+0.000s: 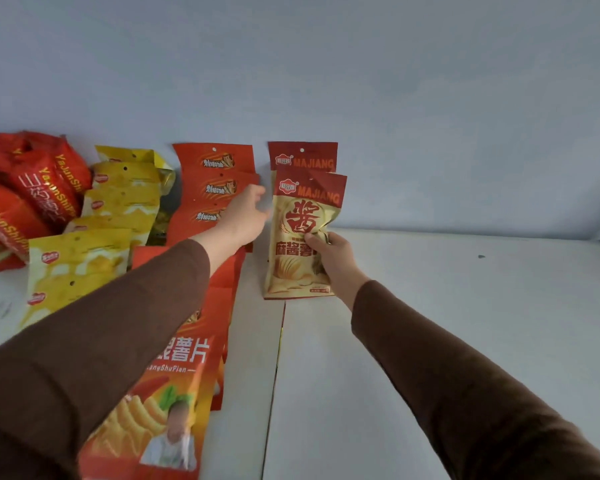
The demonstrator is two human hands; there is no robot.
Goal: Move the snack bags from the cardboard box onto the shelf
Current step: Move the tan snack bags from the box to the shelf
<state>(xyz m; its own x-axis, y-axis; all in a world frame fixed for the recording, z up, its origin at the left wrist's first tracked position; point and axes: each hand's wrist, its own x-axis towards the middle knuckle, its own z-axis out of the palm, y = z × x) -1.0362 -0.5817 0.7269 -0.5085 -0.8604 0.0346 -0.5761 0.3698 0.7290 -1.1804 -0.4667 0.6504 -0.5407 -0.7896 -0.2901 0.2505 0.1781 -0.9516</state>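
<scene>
Right hand has a beige Majiang bag pinched at its right edge, thumb on the front, fingers curled round behind. The bag stands near the back of the shelf, its top leaning onto a 2nd Majiang bag that rests against the wall. The bottom seam looks to be touching the shelf surface, though I can't be certain.

Left hand reaches in beside it, fingers loose and holding nothing, hovering at the edge of the red bags stacked in a row. Whether it touches them, I can't tell.

Further left sit the yellow bags and a pile of red Yajun bags. The cardboard box is out of view.

The step in hand, by my reading: seat this bag in front of its twin. To do it well, keep the top edge tipped back so it leans rather than flops forward, square the bottom seam parallel to the wall, and let go gently. The free hand could steady the left edge so the new row stays clear of the red bags.
</scene>
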